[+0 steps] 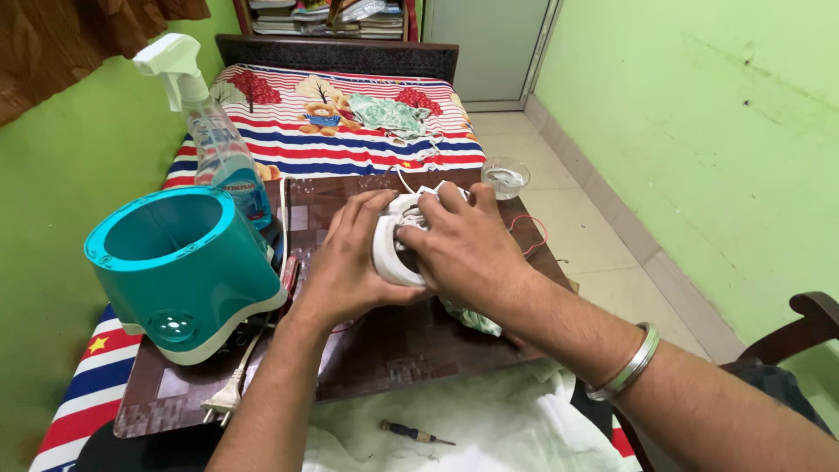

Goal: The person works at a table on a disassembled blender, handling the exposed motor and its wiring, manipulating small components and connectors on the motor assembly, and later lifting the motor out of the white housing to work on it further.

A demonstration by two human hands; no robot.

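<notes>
Both hands grip a round white plastic appliance base w/ wires (395,249) above the brown patterned board (393,341): left hand (345,262) cups its side, right hand (459,245) clasps over top. Teal plastic tub-shaped housing (179,271) sits well left.

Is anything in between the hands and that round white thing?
No. Both the left hand and the right hand are already clasped directly on the round white part, above the brown board. Nothing visible lies between them.

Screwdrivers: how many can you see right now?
1. A small dark-handled screwdriver lies on the white cloth near the bottom edge, below the brown board. Others may be hidden under the hands.
</notes>
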